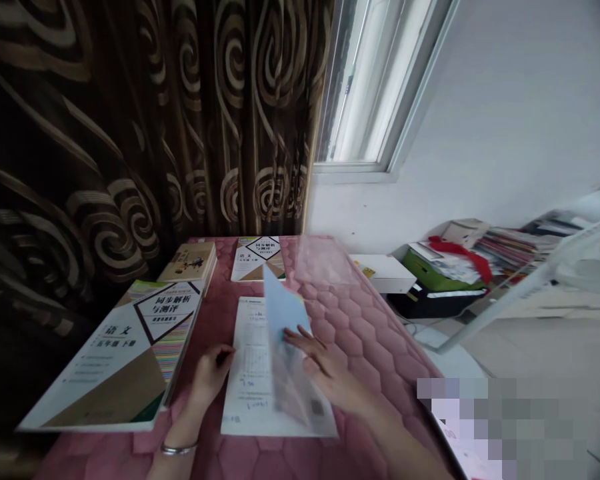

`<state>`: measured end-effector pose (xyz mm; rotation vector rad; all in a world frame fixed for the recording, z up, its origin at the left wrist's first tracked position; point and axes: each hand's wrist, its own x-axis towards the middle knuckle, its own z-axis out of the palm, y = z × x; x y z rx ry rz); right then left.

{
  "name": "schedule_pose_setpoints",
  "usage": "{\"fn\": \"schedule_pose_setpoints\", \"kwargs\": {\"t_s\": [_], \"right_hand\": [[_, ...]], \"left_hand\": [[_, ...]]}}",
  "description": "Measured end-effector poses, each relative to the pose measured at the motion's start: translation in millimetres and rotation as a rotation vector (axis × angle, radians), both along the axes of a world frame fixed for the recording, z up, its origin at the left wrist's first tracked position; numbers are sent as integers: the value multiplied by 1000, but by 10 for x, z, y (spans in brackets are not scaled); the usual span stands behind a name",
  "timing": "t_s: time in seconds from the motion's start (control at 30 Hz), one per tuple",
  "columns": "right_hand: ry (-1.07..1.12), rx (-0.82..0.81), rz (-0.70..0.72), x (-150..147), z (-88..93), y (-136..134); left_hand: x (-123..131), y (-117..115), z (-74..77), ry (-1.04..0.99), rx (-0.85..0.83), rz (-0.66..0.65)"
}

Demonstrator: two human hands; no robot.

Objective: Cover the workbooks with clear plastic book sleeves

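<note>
A booklet point(247, 367) with printed text and blue handwriting lies on the pink padded table. One of its leaves or its cover, pale blue and blurred point(283, 303), stands tilted up from it. My right hand point(325, 370) rests against this raised sheet with its fingers spread. At the booklet's left edge is my left hand point(213, 377), its fingers curled in and a bangle on the wrist; whether it pinches the edge is unclear. Left of that hand lies a large workbook point(125, 360) with a white, brown and striped cover.
Behind the booklet lies another workbook point(257, 259), beside a tan book stack point(187, 263). A clear plastic sheet point(325, 260) lies at the table's far right. Dark patterned curtains point(230, 120) hang behind. Beyond the right edge are a white box point(385, 272) and a green bag of papers point(440, 270).
</note>
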<state>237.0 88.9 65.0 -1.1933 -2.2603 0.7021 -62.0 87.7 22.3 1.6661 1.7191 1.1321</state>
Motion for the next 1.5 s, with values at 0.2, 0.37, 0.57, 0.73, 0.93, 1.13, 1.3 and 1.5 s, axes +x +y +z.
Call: {"fn": "schedule_pose_setpoints", "kwargs": {"t_s": [0.2,0.37,0.57,0.73,0.93,1.13,1.3,1.5], "right_hand": [[-332,-69,163,-432,-145,-144],[-363,-33,191,-450,-280,-169],[-323,-5,205,-517,-349,-253],[-294,-5,276,-677,-336,-463],[-294,51,334,-688,-320,-528],[-423,74,100,-443,-408,119],[-570,45,-99,-208,-318,851],[-570,42,-115,-482,-239,932]], "left_hand": [[-141,39,57,-30,-122,-127],[-53,37,-1,-17,-101,10],[137,-121,-136,424,-38,61],[207,-327,-176,710,-73,51],[350,-455,-72,974,-64,89],[350,-470,-46,967,-46,71],[318,-455,-119,912,-40,62],[308,-458,-143,892,-54,61]]}}
